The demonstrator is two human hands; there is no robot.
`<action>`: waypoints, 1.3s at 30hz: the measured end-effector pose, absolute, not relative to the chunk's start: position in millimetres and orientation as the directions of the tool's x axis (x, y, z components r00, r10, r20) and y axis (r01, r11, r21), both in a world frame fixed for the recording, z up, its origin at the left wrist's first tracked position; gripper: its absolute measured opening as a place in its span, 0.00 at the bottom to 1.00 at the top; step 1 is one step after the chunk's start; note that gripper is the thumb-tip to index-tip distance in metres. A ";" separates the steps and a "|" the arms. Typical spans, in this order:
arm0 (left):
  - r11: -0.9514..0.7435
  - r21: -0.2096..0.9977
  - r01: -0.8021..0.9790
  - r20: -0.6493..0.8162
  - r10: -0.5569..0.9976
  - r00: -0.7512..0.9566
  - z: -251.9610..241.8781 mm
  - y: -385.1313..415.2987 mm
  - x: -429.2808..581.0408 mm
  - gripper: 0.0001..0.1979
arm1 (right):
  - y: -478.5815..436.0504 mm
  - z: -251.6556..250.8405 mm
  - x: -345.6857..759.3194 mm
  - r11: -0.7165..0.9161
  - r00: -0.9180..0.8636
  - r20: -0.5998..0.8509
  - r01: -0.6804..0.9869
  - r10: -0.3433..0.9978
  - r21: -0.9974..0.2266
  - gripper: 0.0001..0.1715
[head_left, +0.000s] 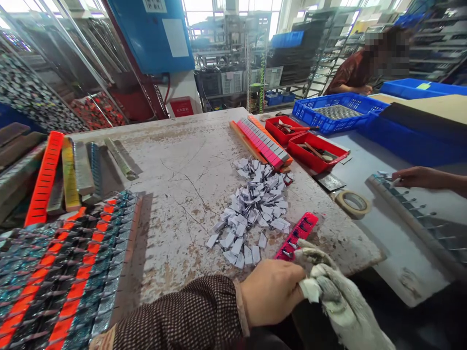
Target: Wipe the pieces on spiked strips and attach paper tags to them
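Note:
My left hand [272,291], bare with a dark checked sleeve, is closed at the table's front edge, its fingertips against a small white piece [311,290]. My right hand [333,291], in a whitish work glove, meets it there and pinches the same piece from the other side. What else lies between the fingers is hidden. Just beyond the hands rests a bright pink slotted strip [298,234] with several small dark and metallic parts in it. To its left spreads a loose pile of small white pieces [253,209].
Strips loaded with glittery parts [69,272] cover the left front; slotted bars [45,177] lie behind. Pink and grey bars [260,141], red trays [317,153], and masking tape [352,203] are to the right. A co-worker's hand [416,177] touches another loaded bar [416,209]. Another person [350,73] sits behind blue crates [335,114].

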State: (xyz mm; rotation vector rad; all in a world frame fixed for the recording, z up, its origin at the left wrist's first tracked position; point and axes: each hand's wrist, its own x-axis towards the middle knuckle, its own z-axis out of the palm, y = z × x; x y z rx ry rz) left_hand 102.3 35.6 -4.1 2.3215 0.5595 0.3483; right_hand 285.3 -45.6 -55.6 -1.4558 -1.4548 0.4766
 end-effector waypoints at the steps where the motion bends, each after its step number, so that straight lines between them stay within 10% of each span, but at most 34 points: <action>1: -0.661 0.662 0.352 0.058 0.514 0.856 -7.0 45.3 104.8 0.08 | -42.2 -55.1 293.5 0.219 0.191 0.396 0.587 0.898 -0.779 0.11; 7: -0.789 0.288 0.543 0.015 0.571 0.821 -25.4 116.0 125.7 0.16 | 0.9 -47.0 340.9 0.298 -0.053 0.579 0.893 0.814 -0.337 0.07; 14: -0.809 0.317 0.495 -0.012 0.518 0.855 -37.1 135.7 124.4 0.08 | 30.2 -48.5 339.3 0.441 -0.402 0.422 0.898 0.812 0.007 0.17; 32: -0.587 0.663 0.465 0.161 0.718 0.677 -47.1 102.0 100.7 0.14 | 60.6 -26.0 330.9 0.463 -0.461 0.044 0.879 0.886 -0.114 0.16; 39: -0.518 0.809 0.277 0.306 0.774 0.554 -46.3 92.5 102.7 0.13 | 57.9 -28.1 337.0 0.410 -0.393 0.119 0.859 0.912 -0.306 0.11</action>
